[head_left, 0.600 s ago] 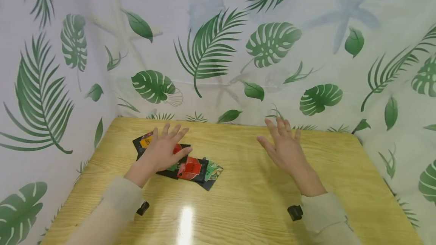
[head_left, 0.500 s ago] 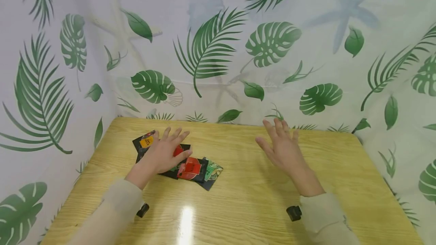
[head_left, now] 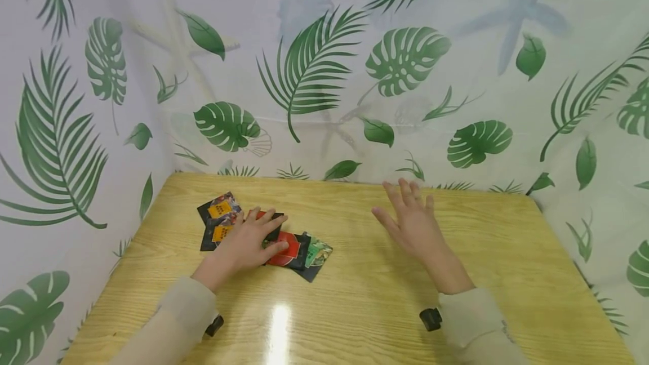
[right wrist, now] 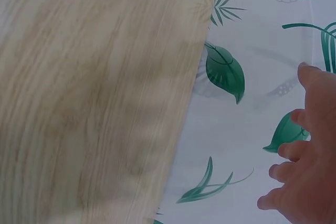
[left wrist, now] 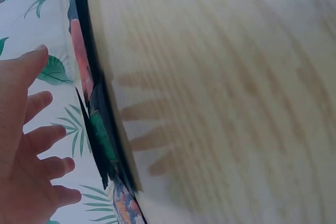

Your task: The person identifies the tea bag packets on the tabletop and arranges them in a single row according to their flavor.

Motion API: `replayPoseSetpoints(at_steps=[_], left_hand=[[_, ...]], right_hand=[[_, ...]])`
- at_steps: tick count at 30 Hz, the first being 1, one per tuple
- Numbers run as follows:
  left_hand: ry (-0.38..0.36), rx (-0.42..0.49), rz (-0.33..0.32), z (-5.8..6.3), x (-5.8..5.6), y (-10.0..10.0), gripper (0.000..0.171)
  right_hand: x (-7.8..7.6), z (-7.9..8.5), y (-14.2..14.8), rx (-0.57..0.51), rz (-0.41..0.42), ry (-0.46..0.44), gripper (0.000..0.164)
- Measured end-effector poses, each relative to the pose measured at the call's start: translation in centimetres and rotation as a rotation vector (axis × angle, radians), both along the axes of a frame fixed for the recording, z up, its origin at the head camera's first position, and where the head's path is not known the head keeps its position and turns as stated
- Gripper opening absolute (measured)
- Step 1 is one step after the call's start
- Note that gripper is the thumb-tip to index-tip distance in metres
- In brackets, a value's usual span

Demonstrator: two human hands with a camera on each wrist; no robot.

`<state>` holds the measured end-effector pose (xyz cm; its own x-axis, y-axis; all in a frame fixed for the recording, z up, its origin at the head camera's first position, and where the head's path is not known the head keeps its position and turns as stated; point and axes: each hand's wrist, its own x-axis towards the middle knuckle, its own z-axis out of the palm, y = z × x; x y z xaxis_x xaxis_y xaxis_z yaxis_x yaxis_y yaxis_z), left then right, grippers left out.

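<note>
Several flat, dark packets with coloured labels overlap in a loose row on the left half of the table: orange-labelled packets [head_left: 221, 209] at the far left, a red-labelled packet [head_left: 288, 252] in the middle and a green-labelled packet [head_left: 318, 255] at the right end. My left hand [head_left: 242, 245] is spread over the middle of the row and hides part of it. In the left wrist view, a gap shows between its fingers [left wrist: 50, 139] and the packets [left wrist: 103, 135]. My right hand [head_left: 413, 224] hovers with fingers spread over the right side of the table, holding nothing.
The wood-grain table [head_left: 350, 308] runs back to a white, leaf-printed cloth [head_left: 324, 72], which also hangs at both sides. Black clips [head_left: 431, 319] sit at the wrists. A light glares off the table near its front.
My left hand has moved right and slightly nearer, uncovering the orange-labelled packets. My right hand has drifted a little left. The packets lie as before.
</note>
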<state>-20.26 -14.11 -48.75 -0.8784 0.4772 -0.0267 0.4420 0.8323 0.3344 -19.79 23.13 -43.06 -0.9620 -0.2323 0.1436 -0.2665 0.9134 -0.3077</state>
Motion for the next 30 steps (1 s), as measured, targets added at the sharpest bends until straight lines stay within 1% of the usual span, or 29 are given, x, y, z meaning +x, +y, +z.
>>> replayPoseSetpoints(at_steps=[5, 10, 16, 23, 30], left_hand=[[-0.012, -0.011, -0.012, -0.6, 0.1, 0.2, 0.068], [-0.035, -0.017, -0.014, -0.8, 0.3, 0.3, 0.067], [-0.033, -0.023, -0.018, -1.1, 0.3, 0.2, 0.067], [-0.065, -0.047, -0.016, -1.4, 0.4, 0.1, 0.066], [-0.067, -0.058, -0.008, -1.9, 0.3, 0.0, 0.065]], right_hand=[[0.1, -0.5, -0.7, -0.007, 0.02, 0.013, 0.07], [0.1, -0.9, -1.5, 0.005, 0.037, 0.032, 0.069], [0.2, -1.3, -2.4, -0.003, 0.052, 0.018, 0.07], [0.4, -1.9, -3.5, -0.007, 0.078, 0.008, 0.07], [0.8, -2.7, -4.7, 0.0, 0.105, -0.008, 0.071]])
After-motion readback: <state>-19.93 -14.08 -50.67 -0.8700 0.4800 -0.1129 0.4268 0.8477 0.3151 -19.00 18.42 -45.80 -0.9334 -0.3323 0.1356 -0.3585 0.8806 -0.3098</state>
